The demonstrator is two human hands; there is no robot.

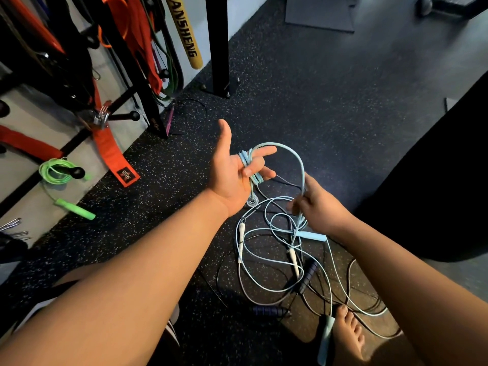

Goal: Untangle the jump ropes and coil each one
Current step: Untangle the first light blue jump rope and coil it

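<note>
My left hand (232, 175) is raised palm up, thumb out, with several turns of a light blue jump rope (297, 161) wound around its fingers. That rope arcs right and down into my right hand (318, 208), which pinches the strand. One light blue handle (313, 235) hangs just under my right hand. Below both hands a tangle of ropes (277, 262) lies on the floor: pale blue cord, a rope with white handles (294, 261), and a black rope with dark purple handles (307, 277). Another light blue handle (326, 339) lies beside my bare foot (350, 336).
A wall rack (111, 62) at the left holds orange straps, bands and a yellow stick. A coiled green jump rope (56, 171) hangs from a peg there. A black post (217, 46) stands bolted to the speckled rubber floor (330, 101). A dark bulky shape (435, 180) fills the right side.
</note>
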